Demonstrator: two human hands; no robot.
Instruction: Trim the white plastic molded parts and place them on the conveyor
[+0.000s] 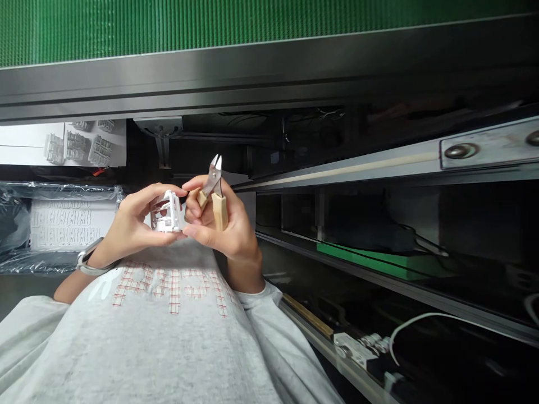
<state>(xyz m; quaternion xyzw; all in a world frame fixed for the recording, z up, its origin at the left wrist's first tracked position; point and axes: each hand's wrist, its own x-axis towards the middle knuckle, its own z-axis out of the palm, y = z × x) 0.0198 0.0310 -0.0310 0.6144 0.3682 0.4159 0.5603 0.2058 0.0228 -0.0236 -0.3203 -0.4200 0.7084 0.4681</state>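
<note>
Just beyond our grey shirt (177,353), we are pinching a white piece (172,219) in our left hand (137,216) and, beside it, holding tan-handled cutters (219,210) in our right hand (238,227), while a green ribbed surface (269,22) is stretching farther off.

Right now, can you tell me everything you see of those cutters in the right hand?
The cutters have pointed, silvery, metal-looking jaws joined at a pivot, and pale yellowish handles whose covering looks like plastic or rubber. The handles are spread and the jaws slightly parted. They sit in the right hand, jaws pointing toward the top of the picture, beside the white piece without touching it.
</note>
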